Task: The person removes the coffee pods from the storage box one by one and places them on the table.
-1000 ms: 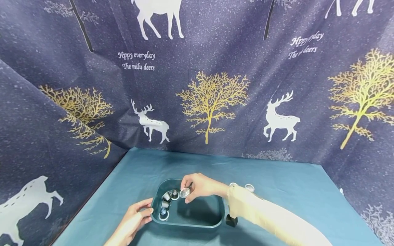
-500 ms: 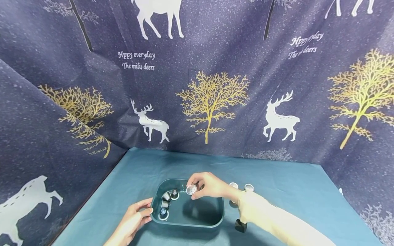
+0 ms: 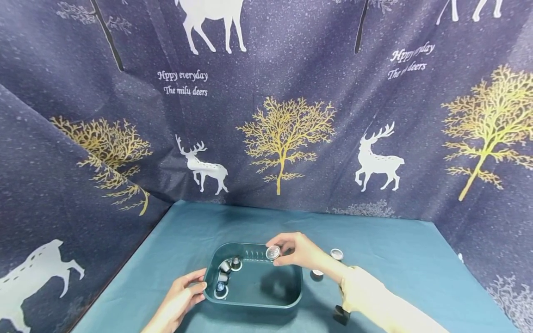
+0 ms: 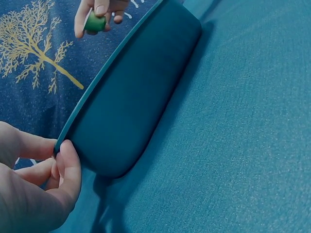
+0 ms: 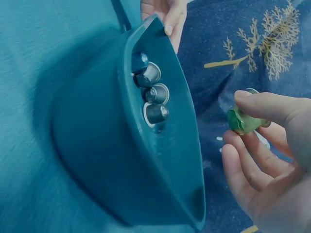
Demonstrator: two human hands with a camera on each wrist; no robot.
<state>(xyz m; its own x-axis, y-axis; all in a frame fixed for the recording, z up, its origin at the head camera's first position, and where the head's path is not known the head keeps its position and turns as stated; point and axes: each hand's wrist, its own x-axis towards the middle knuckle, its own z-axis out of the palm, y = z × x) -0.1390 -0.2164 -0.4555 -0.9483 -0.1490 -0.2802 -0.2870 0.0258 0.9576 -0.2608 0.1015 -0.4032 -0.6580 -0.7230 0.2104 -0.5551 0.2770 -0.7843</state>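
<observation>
A dark teal plastic bin [image 3: 254, 305] stands on the cloth, and my left hand [image 3: 183, 293] pinches its left rim between thumb and fingers. My right hand [image 3: 297, 252] holds a coffee capsule [image 3: 273, 252] above the bin's far right part. Its silver lid faces the head camera. In the right wrist view the same capsule [image 5: 242, 121] shows a green body, pinched between thumb and fingers. Several dark and silver capsules [image 3: 225, 266] lie along the bin's left side, one with a blue body [image 3: 220, 287].
Right of the bin, a capsule [image 3: 317, 274] and another with its silver lid up [image 3: 337, 254] sit on the teal cloth [image 3: 387, 259]. A small dark block [image 3: 341, 314] is at the right sleeve. A patterned dark curtain [image 3: 258, 55] hangs behind.
My right hand has moved to the right with the capsule, from over the bin's middle to its far right part. My left hand stays on the rim.
</observation>
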